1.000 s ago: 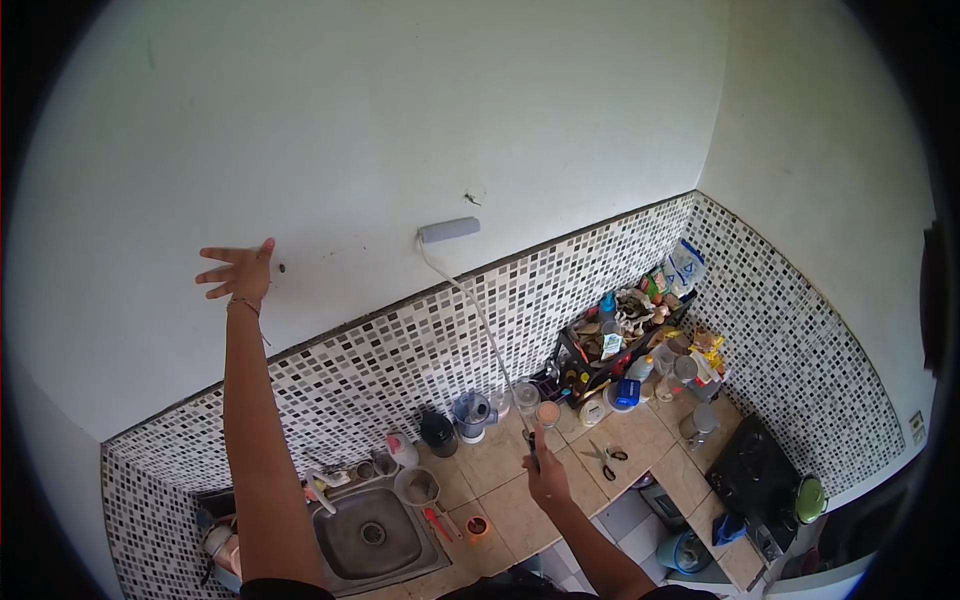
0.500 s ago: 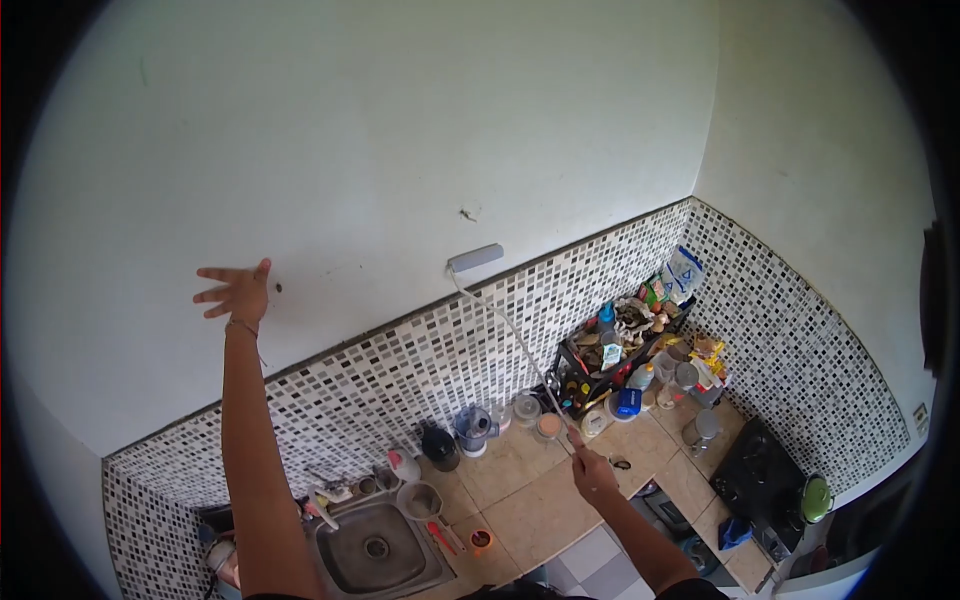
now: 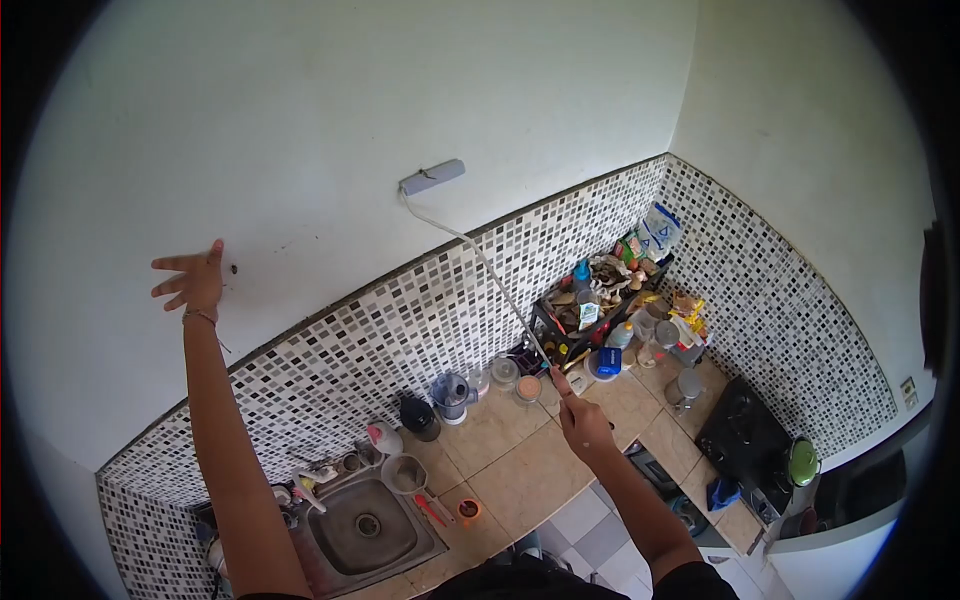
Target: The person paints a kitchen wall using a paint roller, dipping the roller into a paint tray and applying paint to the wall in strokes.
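My right hand (image 3: 585, 425) is wrapped round the lower end of a long thin pole (image 3: 490, 268) above the counter. At the pole's upper end a grey paint roller (image 3: 433, 177) lies against the pale wall (image 3: 330, 120), above the mosaic tile border. My left hand (image 3: 192, 282) is spread out at the wall on the left, its fingers apart and holding nothing. A small dark spot shows on the wall just right of its thumb.
Below are a steel sink (image 3: 362, 525), a tiled counter (image 3: 510, 470), a blender (image 3: 453, 397), a black rack (image 3: 590, 335) packed with items, a black stove (image 3: 742, 425) and a green pot (image 3: 802, 461). Mosaic tiles (image 3: 380, 350) line the lower wall.
The roller has moved up the wall and left, with the pole and my right hand. In view, my left hand sits slightly further left and higher; the whole scene has shifted with the camera.
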The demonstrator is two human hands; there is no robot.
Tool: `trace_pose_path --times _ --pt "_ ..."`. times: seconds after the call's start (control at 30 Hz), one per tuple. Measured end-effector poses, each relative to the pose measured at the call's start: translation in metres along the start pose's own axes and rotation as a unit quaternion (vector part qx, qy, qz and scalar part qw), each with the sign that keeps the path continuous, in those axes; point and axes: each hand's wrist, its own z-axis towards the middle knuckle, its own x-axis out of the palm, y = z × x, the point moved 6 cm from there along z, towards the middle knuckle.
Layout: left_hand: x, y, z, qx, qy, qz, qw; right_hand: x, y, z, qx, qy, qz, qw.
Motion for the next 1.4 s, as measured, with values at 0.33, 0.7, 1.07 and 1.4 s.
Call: trace_pose_path --times 0.33,0.7,1.07,1.4 --pt "0.003 0.004 0.008 0.019 -0.001 0.010 1.000 0.072 -0.042 -0.040 0.048 0.061 0.000 0.997" --pt "0.001 0.003 0.005 -0.005 -0.002 -0.016 1.000 0.020 -0.017 0.003 0.029 0.011 -0.026 0.999" --pt "0.011 0.015 0.017 -0.019 -0.010 0.020 1.000 0.062 -0.071 -0.017 0.009 -0.012 -0.044 0.999" --pt "0.012 0.015 0.019 -0.028 -0.003 -0.026 0.999 0.030 -0.030 0.010 -0.029 -0.063 0.004 0.998"
